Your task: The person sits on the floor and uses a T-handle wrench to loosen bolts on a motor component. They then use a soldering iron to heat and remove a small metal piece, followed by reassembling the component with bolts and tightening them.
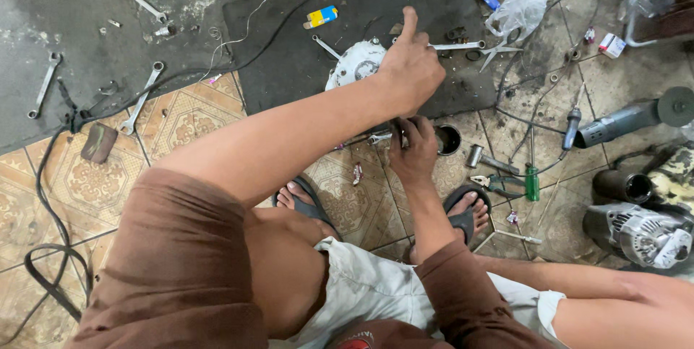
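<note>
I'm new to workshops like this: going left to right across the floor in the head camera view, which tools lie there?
Spanner → second spanner → left hand over the white round part → scissors → green-handled screwdriver → grey angle grinder.

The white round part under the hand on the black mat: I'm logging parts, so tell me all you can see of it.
The white part is a round, domed casing, seemingly painted metal, scuffed and grimy, with small holes in its face. It sits on the black mat, mostly uncovered on its left side. The left hand covers its right edge, forefinger pointing away. A spanner lies against its upper left. Its underside is hidden.
</note>
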